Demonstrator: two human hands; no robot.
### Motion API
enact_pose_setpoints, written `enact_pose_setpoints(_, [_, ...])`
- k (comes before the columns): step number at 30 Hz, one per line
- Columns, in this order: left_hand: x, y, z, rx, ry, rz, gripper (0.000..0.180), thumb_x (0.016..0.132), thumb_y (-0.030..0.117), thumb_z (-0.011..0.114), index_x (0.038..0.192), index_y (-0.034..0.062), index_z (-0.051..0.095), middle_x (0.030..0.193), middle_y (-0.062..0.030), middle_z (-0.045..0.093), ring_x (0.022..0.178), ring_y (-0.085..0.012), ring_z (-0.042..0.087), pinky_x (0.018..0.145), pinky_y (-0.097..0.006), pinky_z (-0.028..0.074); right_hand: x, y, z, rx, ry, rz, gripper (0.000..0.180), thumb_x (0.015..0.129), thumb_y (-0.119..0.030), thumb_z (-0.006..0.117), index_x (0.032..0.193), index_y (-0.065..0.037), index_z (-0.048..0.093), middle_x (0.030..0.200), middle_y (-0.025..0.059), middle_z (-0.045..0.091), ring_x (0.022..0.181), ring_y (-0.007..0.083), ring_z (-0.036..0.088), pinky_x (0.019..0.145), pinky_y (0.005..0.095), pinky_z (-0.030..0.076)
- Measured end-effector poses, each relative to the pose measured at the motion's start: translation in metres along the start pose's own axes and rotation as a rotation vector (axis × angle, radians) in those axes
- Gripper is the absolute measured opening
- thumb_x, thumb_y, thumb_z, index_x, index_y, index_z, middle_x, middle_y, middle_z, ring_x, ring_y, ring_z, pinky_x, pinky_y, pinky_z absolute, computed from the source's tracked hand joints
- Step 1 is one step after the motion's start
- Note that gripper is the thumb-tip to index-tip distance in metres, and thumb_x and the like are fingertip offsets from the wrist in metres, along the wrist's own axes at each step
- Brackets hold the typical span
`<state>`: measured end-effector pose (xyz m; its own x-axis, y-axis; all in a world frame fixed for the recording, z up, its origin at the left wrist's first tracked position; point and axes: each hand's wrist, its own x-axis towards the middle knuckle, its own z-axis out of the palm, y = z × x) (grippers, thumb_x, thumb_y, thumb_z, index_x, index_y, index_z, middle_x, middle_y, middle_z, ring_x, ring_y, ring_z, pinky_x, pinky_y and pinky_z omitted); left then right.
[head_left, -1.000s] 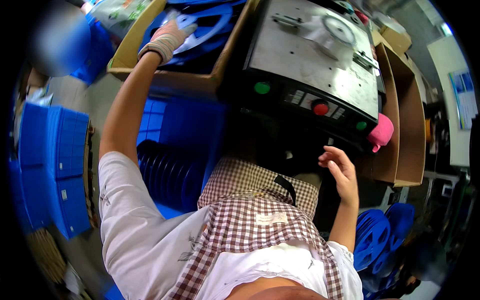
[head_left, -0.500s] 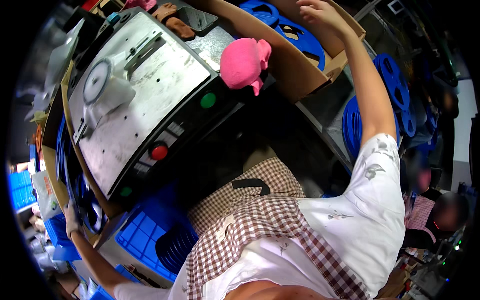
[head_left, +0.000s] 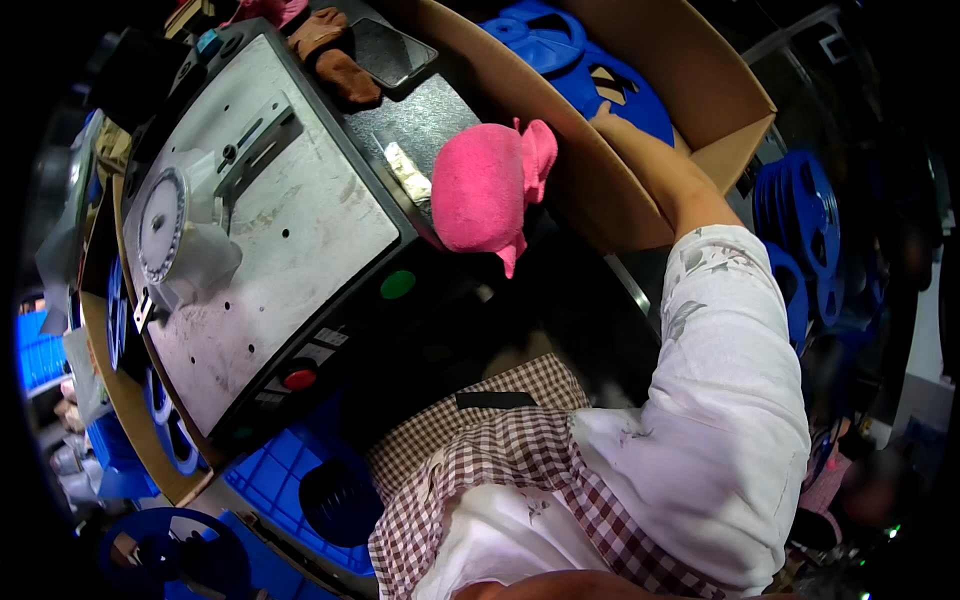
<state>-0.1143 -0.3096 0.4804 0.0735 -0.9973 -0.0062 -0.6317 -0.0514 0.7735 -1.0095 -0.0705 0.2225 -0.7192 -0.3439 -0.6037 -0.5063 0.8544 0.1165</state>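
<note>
Blue reel (head_left: pixel 640 92) lay in carton (head_left: pixel 730 95) by its near edge, right hand (head_left: pixel 611 120) at it; left hand (head_left: pixel 125 548) behind second reel (head_left: pixel 224 555). Couldn't tell either grip. Looked light, stiff, slick; best held by rim.

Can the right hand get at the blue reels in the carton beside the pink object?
Likely yes: the right hand reaches over the near wall of the open carton, right by the blue reels; nothing visible blocks it. Contact itself is hard to tell.
</note>
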Motion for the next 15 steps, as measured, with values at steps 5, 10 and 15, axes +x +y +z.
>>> enact_pose_setpoints(5, [-0.054, 0.018, 0.018, -0.124, 0.066, 0.088, 0.039, 0.097, 0.034, 0.046, 0.130, 0.0119, 0.045, 0.109, -0.0052, 0.054, 0.096, -0.0161, 0.055, 0.083, -0.031, 0.046, 0.020, 0.034, 0.008, 0.066, 0.064, 0.081, 0.066, 0.077, -0.056, 0.062, 0.125, -0.011, 0.059, 0.124, 0.0159, 0.059, 0.111, 0.0294, 0.057, 0.093, 0.0410, 0.044])
enact_pose_setpoints(10, [-0.129, 0.034, 0.037, -0.351, 0.087, 0.159, 0.041, 0.098, 0.033, 0.046, 0.132, 0.0113, 0.042, 0.113, -0.0069, 0.053, 0.099, -0.0181, 0.056, 0.086, -0.033, 0.046, 0.041, 0.102, -0.032, 0.172, 0.084, 0.096, 0.068, 0.075, -0.058, 0.064, 0.123, -0.010, 0.062, 0.128, 0.0148, 0.057, 0.121, 0.0288, 0.053, 0.100, 0.0395, 0.040])
enact_pose_setpoints(15, [-0.203, 0.040, 0.071, -0.644, -0.042, 0.199, 0.042, 0.098, 0.032, 0.045, 0.134, 0.0108, 0.040, 0.117, -0.0087, 0.052, 0.102, -0.0201, 0.056, 0.089, -0.034, 0.046, -0.108, 0.108, -0.129, 0.228, 0.191, -0.163, 0.062, 0.073, -0.052, 0.063, 0.119, -0.009, 0.063, 0.110, 0.0145, 0.065, 0.096, 0.0239, 0.063, 0.085, 0.0339, 0.047])
